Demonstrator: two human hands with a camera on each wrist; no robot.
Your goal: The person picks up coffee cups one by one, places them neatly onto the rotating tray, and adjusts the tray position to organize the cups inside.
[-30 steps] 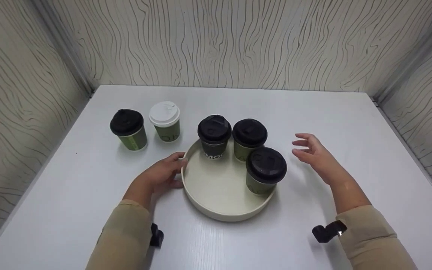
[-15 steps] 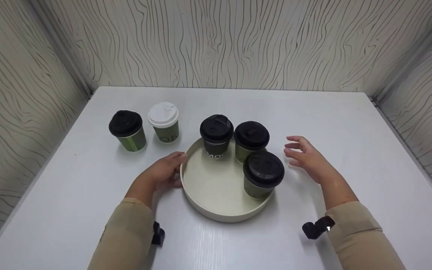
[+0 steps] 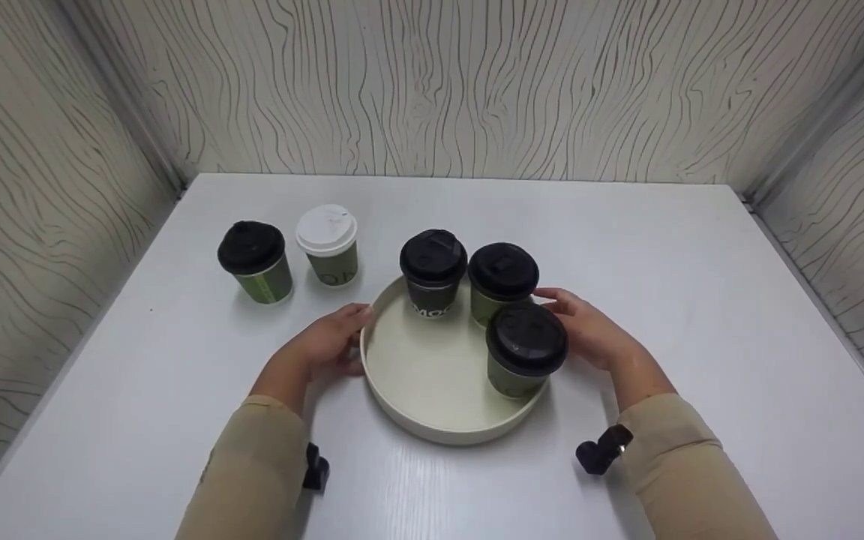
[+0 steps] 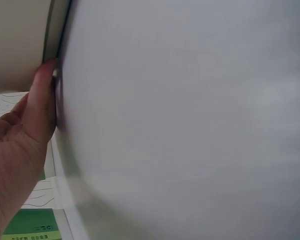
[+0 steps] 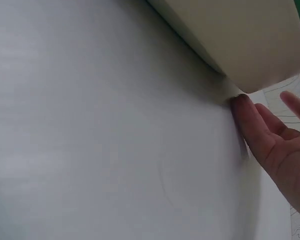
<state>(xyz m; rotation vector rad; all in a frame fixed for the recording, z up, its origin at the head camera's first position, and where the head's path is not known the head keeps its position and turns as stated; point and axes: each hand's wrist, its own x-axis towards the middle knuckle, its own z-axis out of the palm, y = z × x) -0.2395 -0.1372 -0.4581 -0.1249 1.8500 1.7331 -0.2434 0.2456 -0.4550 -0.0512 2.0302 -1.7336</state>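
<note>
A round cream tray [image 3: 432,375] with a low rim lies on the white table. Three lidded paper coffee cups stand in it: a dark cup [image 3: 432,271] at the back, a green cup [image 3: 503,271] beside it, and another green cup [image 3: 526,349] at the right front, all with black lids. My left hand [image 3: 325,343] holds the tray's left side, fingers at the rim; the left wrist view shows a digit against the tray's lower edge. My right hand [image 3: 589,334] is at the tray's right side, partly behind the front cup. In the right wrist view its extended fingers [image 5: 252,120] reach the tray's lower edge.
Left of the tray, on the white table [image 3: 702,285], stand a green cup with a black lid [image 3: 253,259] and a green cup with a white lid [image 3: 329,244]. Wood-grain patterned panels [image 3: 432,90] enclose the back and sides.
My right hand has moved left from beside the tray to its right edge. The left hand stays on the tray's left side, and the cups keep their places in the tray.
</note>
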